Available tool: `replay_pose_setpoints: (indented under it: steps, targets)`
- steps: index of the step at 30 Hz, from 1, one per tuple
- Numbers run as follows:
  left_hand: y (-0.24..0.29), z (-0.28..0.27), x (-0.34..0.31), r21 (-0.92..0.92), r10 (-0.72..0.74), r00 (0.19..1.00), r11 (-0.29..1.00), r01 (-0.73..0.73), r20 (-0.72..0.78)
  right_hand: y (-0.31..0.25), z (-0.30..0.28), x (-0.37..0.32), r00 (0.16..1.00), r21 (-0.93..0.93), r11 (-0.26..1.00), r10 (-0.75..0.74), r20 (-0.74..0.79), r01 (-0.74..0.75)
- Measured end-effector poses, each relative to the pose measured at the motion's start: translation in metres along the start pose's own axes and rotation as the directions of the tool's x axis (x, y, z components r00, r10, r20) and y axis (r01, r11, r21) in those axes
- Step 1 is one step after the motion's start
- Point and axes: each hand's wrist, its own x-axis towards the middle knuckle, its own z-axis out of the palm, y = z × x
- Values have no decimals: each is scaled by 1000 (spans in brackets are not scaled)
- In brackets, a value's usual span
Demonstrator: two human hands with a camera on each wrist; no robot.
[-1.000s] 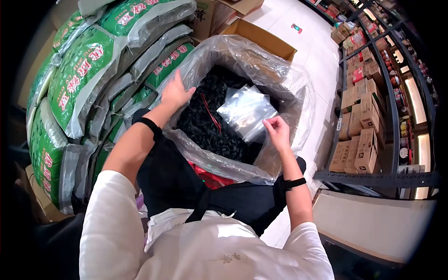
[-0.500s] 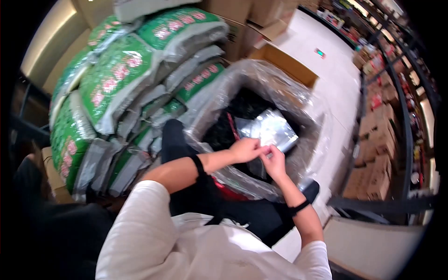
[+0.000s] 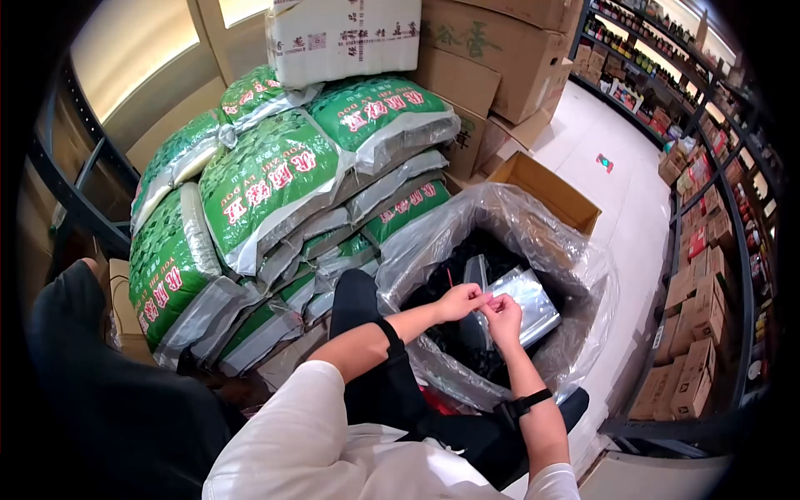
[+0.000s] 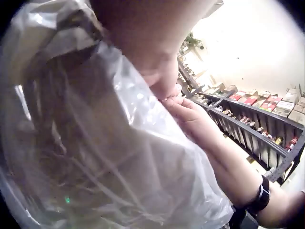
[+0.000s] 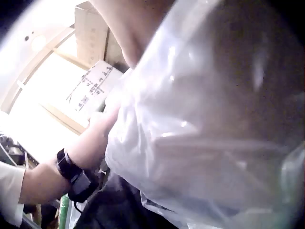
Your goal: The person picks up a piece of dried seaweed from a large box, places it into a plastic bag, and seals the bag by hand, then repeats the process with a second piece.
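Note:
In the head view my left hand (image 3: 460,302) and right hand (image 3: 503,319) meet at the fingertips over a lined carton. Both pinch the edge of a thin clear plastic bag (image 3: 475,332), which hangs below the fingers. Just beyond the right hand, a stack of shiny clear bags (image 3: 533,307) lies on black, crinkled dried pieces (image 3: 442,337). A red strip (image 3: 450,277) shows near the left hand. In the left wrist view the carton's plastic liner (image 4: 143,157) covers much of the scene, with the right hand (image 4: 188,117) behind it. The liner (image 5: 205,143) also fills most of the right wrist view.
Green printed sacks (image 3: 267,187) are piled left of the carton, with a white box (image 3: 346,42) on top. An open carton flap (image 3: 546,196) stands at the far side. Shelves with brown cartons (image 3: 696,379) run along the right, beside a pale tiled floor (image 3: 621,125).
My left hand has come from the carton's left rim to meet the right hand at the bag's edge. The head view has swung left and up, showing more of the sacks and white box.

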Motion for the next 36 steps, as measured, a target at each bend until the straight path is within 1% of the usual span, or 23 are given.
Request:
replay_pose_setpoints:
  steps: [1, 3, 4, 5, 7, 9, 11, 12, 13, 14, 15, 17, 18, 19, 21, 22, 23, 25, 27, 29, 32, 33, 36]
  targets:
    - [-4, 0, -3, 31, 10, 1000, 999, -10, -15, 4, 3, 2, 999, 8, 999, 30, 14, -31]
    - [-14, 2, -9, -18, -26, 999, 1000, 25, -28, 16, 6, -1, 999, 22, 1000, -12, 53, 11]
    - [-7, -1, -13, 46, -19, 1000, 999, 19, -1, 9, 4, -6, 991, 119, 989, 77, 108, -90]
    - [-8, -1, -16, 47, -29, 1000, 998, 29, -4, 8, 4, -11, 972, 208, 958, 162, 171, -197]
    - [-9, 4, -16, 104, -45, 999, 994, 46, -11, 17, 2, -14, 964, 232, 948, 170, 205, -217]
    - [-9, 8, -17, 219, -57, 998, 974, 52, 18, 25, 1, -19, 961, 244, 944, 167, 220, -220]
    - [-3, 9, -19, 336, -28, 999, 942, 14, 36, 27, 3, -23, 953, 254, 934, 194, 233, -252]
    - [-3, 9, -19, 343, -33, 999, 939, 19, 35, 27, 4, -24, 945, 263, 920, 230, 232, -289]
    - [-4, 10, -20, 335, -12, 999, 942, -4, 48, 25, 3, -27, 935, 271, 906, 267, 232, -326]
    - [-6, 10, -20, 326, 11, 998, 945, -30, 58, 27, 2, -28, 936, 244, 919, 249, 251, -310]
    - [-7, 9, -19, 330, 7, 998, 944, -25, 55, 28, 1, -27, 934, 249, 917, 248, 255, -311]
    - [-11, 9, -19, 294, 10, 999, 956, -19, 33, 31, -2, -27, 911, 296, 876, 301, 280, -381]
    - [-13, 9, -17, 289, -19, 999, 957, 11, 27, 30, -4, -27, 899, 265, 871, 348, 265, -415]
    - [-11, 8, -18, 291, -23, 999, 957, 14, 26, 33, -6, -28, 898, 267, 869, 349, 267, -417]
    - [-6, 5, -18, 142, -227, 973, 965, 218, 47, 37, -10, -27, 869, 243, 849, 397, 295, -470]
    - [-3, 3, -20, 148, -174, 985, 975, 169, 20, 39, -10, -28, 864, 224, 852, 397, 310, -473]
    - [-1, 1, -20, 150, -172, 985, 974, 167, 19, 41, -10, -29, 865, 226, 853, 395, 310, -470]
    - [5, -1, -22, 129, -263, 959, 960, 249, 102, 41, -9, -31, 865, 251, 849, 376, 333, -465]
    - [6, -2, -22, 98, -266, 957, 962, 255, 113, 34, -12, -30, 846, 270, 821, 404, 349, -503]
    - [9, 1, -23, 62, -265, 956, 964, 259, 128, 29, -17, -28, 777, 349, 711, 454, 436, -610]
    - [9, 0, -22, -4, -329, 928, 942, 335, 176, 30, -20, -29, 752, 386, 661, 448, 484, -643]
    - [8, 1, -22, 1, -321, 929, 945, 326, 184, 32, -20, -28, 749, 384, 660, 451, 485, -646]
    - [7, -1, -22, -65, -375, 898, 915, 398, 229, 33, -21, -28, 759, 387, 668, 447, 474, -635]
